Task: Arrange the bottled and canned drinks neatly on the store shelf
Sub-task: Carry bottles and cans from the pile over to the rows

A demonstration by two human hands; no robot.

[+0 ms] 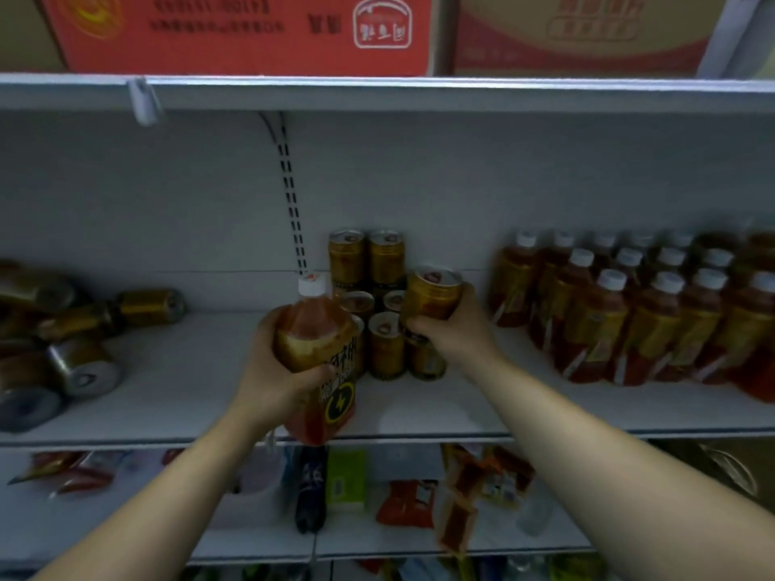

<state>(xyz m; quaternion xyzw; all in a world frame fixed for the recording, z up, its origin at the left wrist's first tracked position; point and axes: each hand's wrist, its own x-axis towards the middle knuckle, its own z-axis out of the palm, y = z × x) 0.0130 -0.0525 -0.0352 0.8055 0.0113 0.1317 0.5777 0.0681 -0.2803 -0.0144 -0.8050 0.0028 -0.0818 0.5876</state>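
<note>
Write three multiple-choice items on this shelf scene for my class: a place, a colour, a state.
1. Where on the shelf do the toppled cans lie? A) left end B) right end C) centre
2. What colour is the cap of the bottle in the left hand? A) green B) white C) black
3. What is the right hand doing? A) hanging empty B) pressing a box C) gripping a gold can
Answers: 1 A, they lie sideways at the left; 2 B, the cap shows white; 3 C, it wraps round the can.

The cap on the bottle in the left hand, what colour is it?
The cap is white; head view.
</note>
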